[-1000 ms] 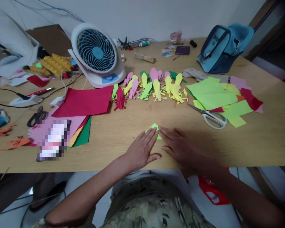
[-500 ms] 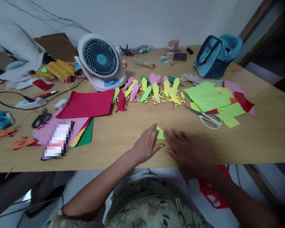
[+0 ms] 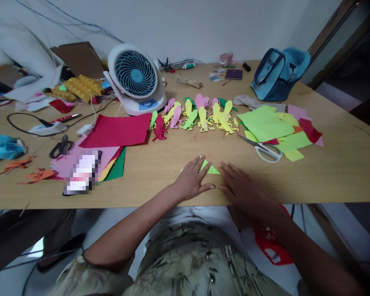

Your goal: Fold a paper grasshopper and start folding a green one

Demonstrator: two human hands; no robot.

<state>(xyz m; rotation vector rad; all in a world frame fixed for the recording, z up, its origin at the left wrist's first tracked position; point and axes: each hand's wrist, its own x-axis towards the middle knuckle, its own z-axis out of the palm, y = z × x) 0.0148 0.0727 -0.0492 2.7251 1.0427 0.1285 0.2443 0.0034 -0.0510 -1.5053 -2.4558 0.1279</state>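
A light-green folded paper triangle point(image 3: 212, 169) lies flat on the table near its front edge. My left hand point(image 3: 191, 179) rests across the middle of it, palm down with the fingers stretched and the thumb apart, and covers part of the paper. Just past the triangle's right tip is my right hand point(image 3: 241, 183), also palm down with its fingers out flat and holding nothing. Beyond my hands stands a row of folded paper figures in several colours, among them a yellow paper figure point(image 3: 204, 119) and a dark red paper figure point(image 3: 159, 128).
White-handled scissors point(image 3: 267, 152) lie right of centre by light-green paper sheets point(image 3: 263, 123). On the left are a red sheet point(image 3: 117, 130), a phone point(image 3: 82, 172) and black-handled scissors point(image 3: 61, 146). Farther back stand a fan point(image 3: 136, 78) and a blue bag point(image 3: 273, 76).
My right hand has slid off the paper's right end, baring its pointed tip. My left hand still presses the paper, with its fingers more spread. The whole view has shifted slightly.
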